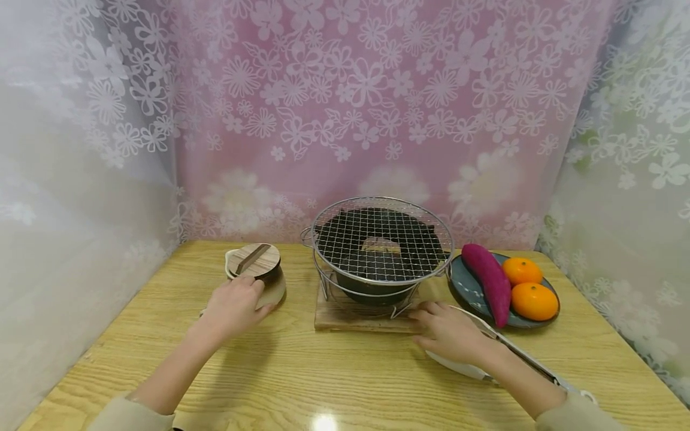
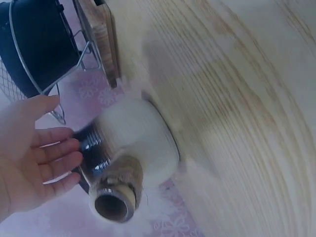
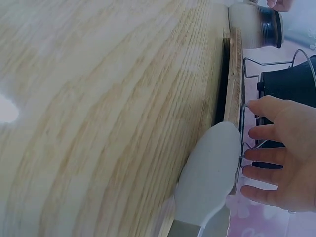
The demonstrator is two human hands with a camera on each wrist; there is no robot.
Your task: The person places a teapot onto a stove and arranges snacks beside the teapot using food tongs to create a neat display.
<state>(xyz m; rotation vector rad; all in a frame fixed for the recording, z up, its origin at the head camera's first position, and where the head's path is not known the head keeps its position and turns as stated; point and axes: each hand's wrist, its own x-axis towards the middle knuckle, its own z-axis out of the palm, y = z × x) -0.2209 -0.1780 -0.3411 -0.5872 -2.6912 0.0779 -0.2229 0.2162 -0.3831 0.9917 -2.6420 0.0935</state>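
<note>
Head: beside the left hand (image 1: pixel 234 306) stands a cream-and-brown ceramic pot (image 1: pixel 274 291) with round wooden lid (image 1: pixel 254 260), which a knock could dislodge. Left wrist: fingers extended, contact unclear. Right wrist: right hand (image 3: pixel 291 155), fingers apart, near white-tipped steel tongs (image 3: pixel 205 173); brushing the round black wire-topped grill (image 3: pixel 289 84) could shift it.

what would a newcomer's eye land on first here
Probably the wire mesh over the black bowl, mid-table above a wooden board. Then the purple sweet potato and two orange fruits on the dark plate at right. The lidded pot at left, by the left fingers, may follow.
</note>
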